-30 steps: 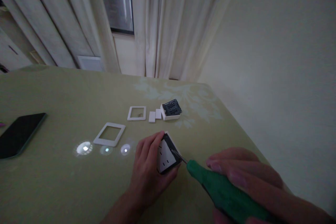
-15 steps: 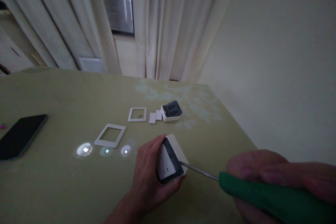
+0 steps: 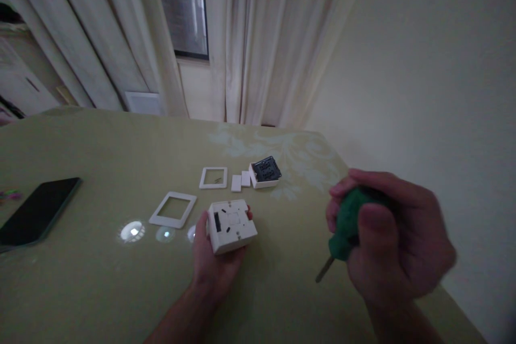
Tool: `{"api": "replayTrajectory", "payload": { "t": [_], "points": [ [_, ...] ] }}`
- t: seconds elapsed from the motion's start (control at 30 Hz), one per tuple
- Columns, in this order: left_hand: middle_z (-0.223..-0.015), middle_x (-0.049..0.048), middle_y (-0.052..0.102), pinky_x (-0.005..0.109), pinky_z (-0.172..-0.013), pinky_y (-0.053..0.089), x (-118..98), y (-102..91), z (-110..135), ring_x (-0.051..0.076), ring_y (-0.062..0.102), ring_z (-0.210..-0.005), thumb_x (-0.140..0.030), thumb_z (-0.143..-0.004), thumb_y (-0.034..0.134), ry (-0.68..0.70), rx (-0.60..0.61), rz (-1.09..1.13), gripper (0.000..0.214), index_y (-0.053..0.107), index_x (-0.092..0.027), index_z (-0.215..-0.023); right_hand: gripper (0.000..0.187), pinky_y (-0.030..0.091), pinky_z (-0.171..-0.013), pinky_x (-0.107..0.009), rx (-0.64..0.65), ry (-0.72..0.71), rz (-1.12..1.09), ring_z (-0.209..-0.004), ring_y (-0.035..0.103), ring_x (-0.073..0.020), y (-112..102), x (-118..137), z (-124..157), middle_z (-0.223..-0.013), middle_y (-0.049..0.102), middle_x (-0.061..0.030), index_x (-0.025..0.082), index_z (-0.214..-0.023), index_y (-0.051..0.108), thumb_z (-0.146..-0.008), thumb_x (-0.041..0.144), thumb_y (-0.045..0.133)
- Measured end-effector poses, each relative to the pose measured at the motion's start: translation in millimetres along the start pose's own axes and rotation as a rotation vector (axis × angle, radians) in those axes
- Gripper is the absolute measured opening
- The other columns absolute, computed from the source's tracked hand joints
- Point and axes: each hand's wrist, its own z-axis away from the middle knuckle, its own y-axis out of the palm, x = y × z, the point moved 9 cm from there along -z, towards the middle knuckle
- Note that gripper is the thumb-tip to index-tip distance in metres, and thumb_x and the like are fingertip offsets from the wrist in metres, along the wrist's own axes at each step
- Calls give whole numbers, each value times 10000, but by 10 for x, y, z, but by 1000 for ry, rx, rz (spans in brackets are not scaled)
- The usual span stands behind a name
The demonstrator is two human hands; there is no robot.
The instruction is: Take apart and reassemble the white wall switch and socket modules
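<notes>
My left hand is closed around a white wall socket box, its back face with small slots and holes turned up toward me. Something red shows at the box's right edge. In my right hand a screwdriver with a green handle is gripped, its metal shaft pointing down and left, well apart from the box. Beyond the left hand lie two white square frames, a nearer frame and a farther frame with small screws inside its opening.
Two small white plates lie beside a second box with a dark inner part. A dark tablet or phone rests on the left of the green-covered table. Curtains and a wall stand behind.
The screwdriver has come away from the socket box, and its tip now points down. My left hand has turned the box so its back shows instead of the slotted front.
</notes>
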Motion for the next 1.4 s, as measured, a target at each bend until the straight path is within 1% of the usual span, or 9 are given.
{"api": "replayTrajectory", "payload": {
  "t": [0.2, 0.3, 0.37, 0.47, 0.53, 0.63, 0.9, 1.27, 1.4],
  "points": [
    [-1388, 260, 729, 460, -974, 645, 46, 78, 9, 346, 774, -1184, -519, -1118, 394, -56, 156, 81, 625, 561, -76, -1527, 248, 600, -572, -314, -1, 32, -29, -722, 705, -180, 186, 7, 47, -979, 730, -67, 210, -1283, 735, -1047, 242, 666],
    [-1415, 254, 713, 499, -1027, 606, 52, 117, 23, 368, 740, -1231, -614, -1086, 392, -18, 266, -107, 703, 600, -77, -1488, 243, 571, -495, -288, -65, 49, -96, -690, 697, -172, 123, -9, 46, -974, 732, -71, 193, -1274, 741, -1040, 219, 678],
    [-1421, 224, 713, 548, -1041, 578, -38, 130, 35, 393, 717, -1241, -708, -1024, 485, 161, 318, -441, 756, 614, -123, -1485, 224, 556, -441, -286, -122, 59, -183, -657, 689, -171, 76, -14, 25, -985, 738, -76, 183, -1255, 737, -1042, 223, 683],
    [-1508, 171, 659, 593, -1151, 471, -227, 257, 182, 407, 614, -1360, -640, -925, 727, 682, 363, -1095, 763, 583, -199, -1530, 202, 591, -460, -313, -191, 57, -303, -690, 715, -194, 29, -13, -24, -1022, 750, -87, 182, -1225, 729, -1039, 258, 707],
    [-1560, 157, 621, 595, -1184, 427, -179, 346, 305, 404, 561, -1404, -551, -915, 779, 969, 403, -1456, 779, 537, -213, -1573, 201, 625, -530, -336, -205, 55, -340, -740, 734, -208, 34, -23, -45, -1036, 755, -88, 186, -1214, 731, -1032, 270, 726],
    [-1552, 159, 632, 585, -1114, 477, 28, 359, 348, 399, 602, -1327, -484, -926, 778, 1148, 465, -1801, 805, 468, -208, -1616, 198, 640, -610, -352, -135, 98, -363, -784, 747, -211, 157, -103, -23, -1079, 759, -87, 199, -1223, 732, -1040, 273, 720],
    [-1544, 125, 640, 569, -1093, 485, 268, 275, 237, 389, 589, -1326, -325, -811, 864, 1110, 535, -2003, 832, 498, -225, -1551, 201, 620, -680, -267, 182, 252, -372, -893, 745, -169, 679, -457, 231, -1078, 726, -59, 244, -1264, 716, -1084, 304, 650],
    [-1529, 131, 635, 575, -1097, 463, 255, 280, 214, 394, 575, -1332, -314, -807, 843, 1061, 537, -1967, 809, 473, -231, -1521, 187, 629, -757, -274, 246, 278, -365, -916, 743, -160, 807, -584, 335, -1142, 701, -61, 258, -1262, 698, -1093, 302, 628],
    [-1487, 138, 657, 575, -1067, 471, 246, 300, 236, 399, 592, -1295, -311, -827, 820, 1062, 551, -1938, 744, 506, -246, -1499, 180, 654, -796, -326, 244, 164, -338, -921, 753, -184, 795, -525, 323, -1136, 722, -81, 237, -1246, 695, -1084, 288, 634]
  ]
}}
